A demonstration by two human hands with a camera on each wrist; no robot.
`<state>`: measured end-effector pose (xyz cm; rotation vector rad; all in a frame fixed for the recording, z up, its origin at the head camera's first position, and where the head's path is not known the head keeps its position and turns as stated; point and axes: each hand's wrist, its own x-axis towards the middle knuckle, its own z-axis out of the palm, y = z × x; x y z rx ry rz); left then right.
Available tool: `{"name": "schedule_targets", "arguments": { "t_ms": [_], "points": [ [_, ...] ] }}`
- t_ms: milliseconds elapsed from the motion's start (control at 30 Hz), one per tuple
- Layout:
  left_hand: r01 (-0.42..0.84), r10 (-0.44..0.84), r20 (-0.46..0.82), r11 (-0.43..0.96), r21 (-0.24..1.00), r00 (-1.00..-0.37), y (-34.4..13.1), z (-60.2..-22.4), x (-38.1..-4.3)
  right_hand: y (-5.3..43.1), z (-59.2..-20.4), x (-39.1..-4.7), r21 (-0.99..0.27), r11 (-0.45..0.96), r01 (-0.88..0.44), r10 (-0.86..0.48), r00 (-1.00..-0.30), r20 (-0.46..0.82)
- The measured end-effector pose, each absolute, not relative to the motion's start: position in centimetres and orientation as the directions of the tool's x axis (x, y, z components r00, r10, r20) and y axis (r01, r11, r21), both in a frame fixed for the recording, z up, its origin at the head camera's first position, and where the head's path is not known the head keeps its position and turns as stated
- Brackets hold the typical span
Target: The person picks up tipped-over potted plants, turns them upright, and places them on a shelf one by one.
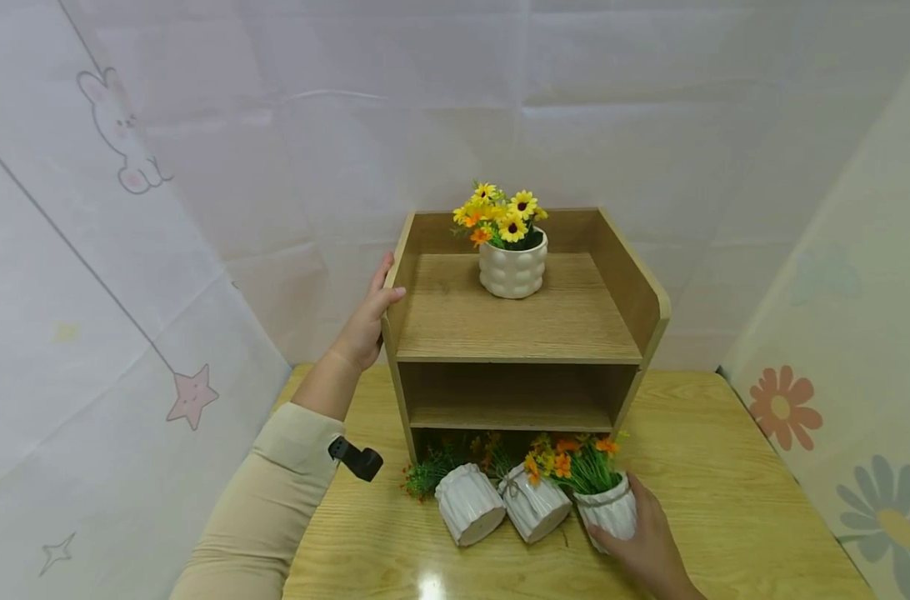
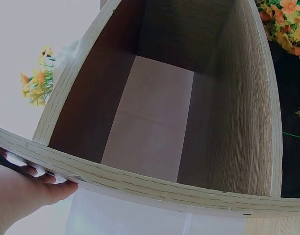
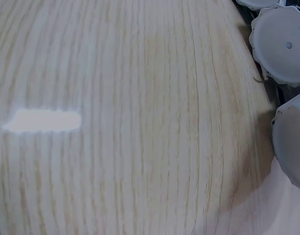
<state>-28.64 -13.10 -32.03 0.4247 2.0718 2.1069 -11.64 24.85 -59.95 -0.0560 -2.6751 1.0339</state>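
A wooden shelf unit (image 1: 515, 329) with two lower compartments stands on the table, tilted. My left hand (image 1: 365, 329) holds the upper front edge of its left side panel, the thumb over the edge. In the left wrist view that hand (image 2: 27, 196) lies against the panel's outer face. At the lower right my right hand (image 1: 650, 542) grips a white pleated flowerpot (image 1: 611, 510) with orange flowers. Two similar pots, a left one (image 1: 470, 504) and a middle one (image 1: 536, 502), lie tipped at the bottom compartment, bases toward me, their greenery toward the shelf.
A cream bubbled pot (image 1: 512, 268) with yellow flowers stands on the top shelf. Patterned cloth walls (image 1: 222, 208) close in the back and both sides. The wood-grain table (image 1: 732, 500) extends around the unit. A black wrist camera (image 1: 356, 459) sits at my left cuff.
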Motion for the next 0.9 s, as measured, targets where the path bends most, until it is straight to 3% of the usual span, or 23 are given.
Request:
{"name": "schedule_targets", "arguments": {
  "t_ms": [733, 900],
  "points": [
    [0.080, 0.316, 0.090, -0.046, 0.996, -0.944, -13.2, -32.0, -28.7, 26.0, -59.8, -10.6, -0.719, 0.686, 0.113, 0.125, -0.991, -0.036],
    [0.079, 0.310, 0.087, -0.040, 0.996, -0.947, -13.2, -32.0, -28.7, 26.1, -59.6, -10.3, -0.734, 0.670, 0.115, 0.125, -0.991, -0.041]
  ]
}}
